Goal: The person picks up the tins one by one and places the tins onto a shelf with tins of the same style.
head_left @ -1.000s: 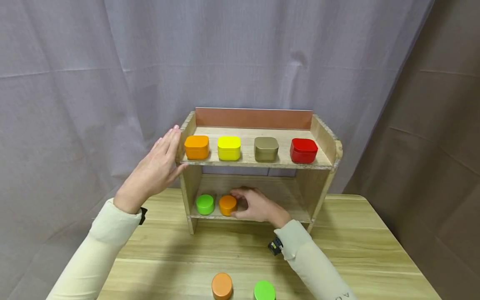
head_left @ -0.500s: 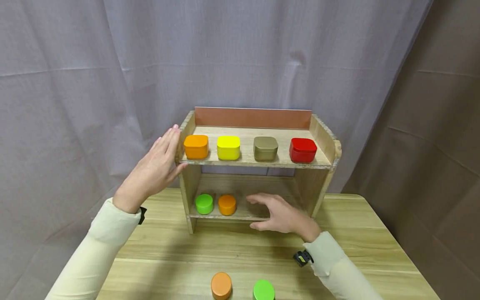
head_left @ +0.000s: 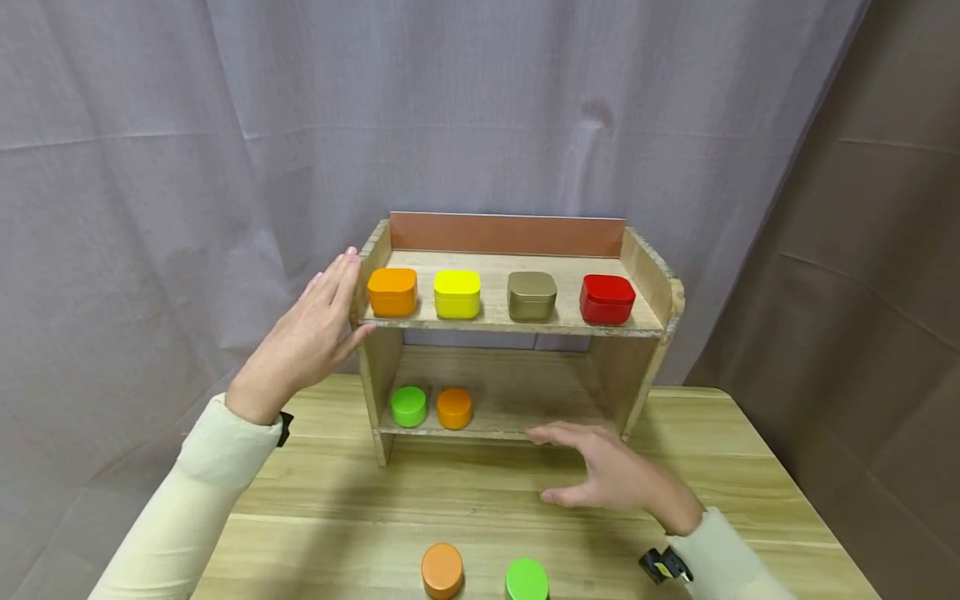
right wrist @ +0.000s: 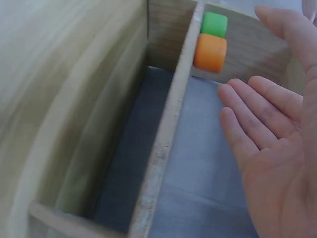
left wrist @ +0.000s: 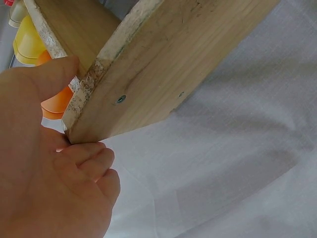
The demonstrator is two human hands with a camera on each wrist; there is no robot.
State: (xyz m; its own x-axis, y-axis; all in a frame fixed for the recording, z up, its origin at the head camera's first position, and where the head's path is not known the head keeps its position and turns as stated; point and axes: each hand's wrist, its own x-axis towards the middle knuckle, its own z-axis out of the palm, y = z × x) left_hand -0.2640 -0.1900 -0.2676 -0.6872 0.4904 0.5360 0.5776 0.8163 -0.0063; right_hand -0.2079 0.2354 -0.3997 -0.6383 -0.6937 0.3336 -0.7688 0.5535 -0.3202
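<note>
Fingers of the left hand (head_left: pixel 300 335) are laid straight against the left side of the pale wooden shelf (head_left: pixel 525 379). On its lower board, beside the round green container (head_left: pixel 408 407), the round orange container (head_left: pixel 454 409) has been released, its placement seemingly finished; the right hand (head_left: pixel 615 471), unburdened, fingers parted, has been withdrawn.

Creased grey curtain (head_left: pixel 480 108), pale wood-grain table (head_left: pixel 738 467)
</note>
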